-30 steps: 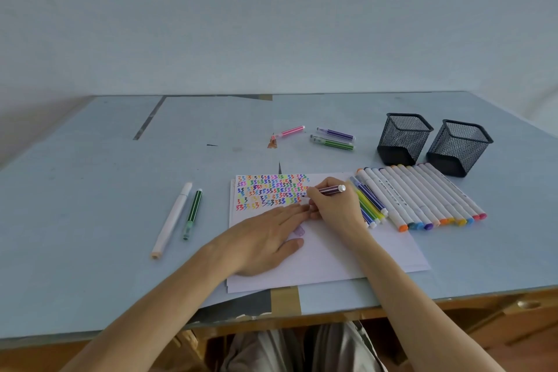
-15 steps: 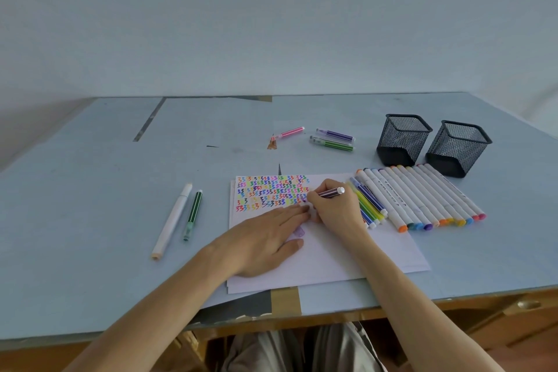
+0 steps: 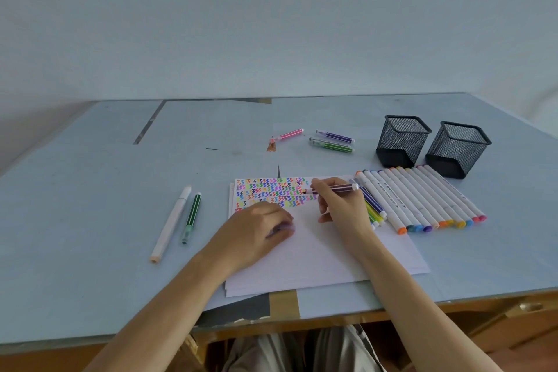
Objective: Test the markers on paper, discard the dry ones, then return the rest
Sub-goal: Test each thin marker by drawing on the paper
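The left hand (image 3: pixel 256 228) has curled since a moment ago, its fingers now closed round a small purple cap (image 3: pixel 285 227) on the white paper sheet (image 3: pixel 317 251) near the desk's front edge. The right hand's (image 3: pixel 341 205) grip pinches the purple striped marker (image 3: pixel 335 189) (tip on the squiggles).

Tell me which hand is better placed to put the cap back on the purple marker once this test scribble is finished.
The left hand. Its fingers curl around a small purple piece, apparently the cap, on the paper beside the right hand, which grips the purple marker with its tip at the scribbles.
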